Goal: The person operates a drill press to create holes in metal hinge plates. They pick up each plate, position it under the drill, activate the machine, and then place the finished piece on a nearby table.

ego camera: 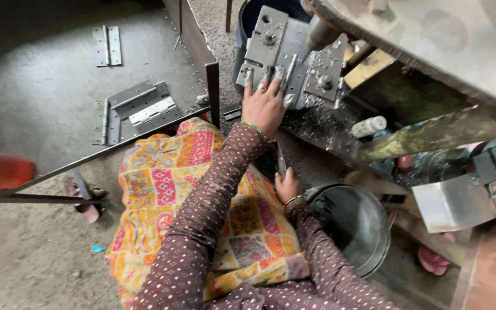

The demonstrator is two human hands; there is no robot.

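Note:
My left hand (264, 100) reaches up and rests its spread fingers on a grey metal hinge plate (285, 72) lying on the machine's work block (317, 63), which is strewn with metal shavings. My right hand (287, 185) sits low near my lap, closed around a thin flat metal piece (281, 161) that points upward. Both arms wear brown dotted sleeves with bangles at the wrists. A yellow patterned cloth (167, 189) covers my lap.
Several finished grey hinges (139, 103) lie on the concrete floor at the left, one more hinge (107, 46) farther back. A dark metal bucket (354, 227) stands at my right. An angle-iron frame (212, 92) runs by my knees. Machine parts (460, 201) crowd the right side.

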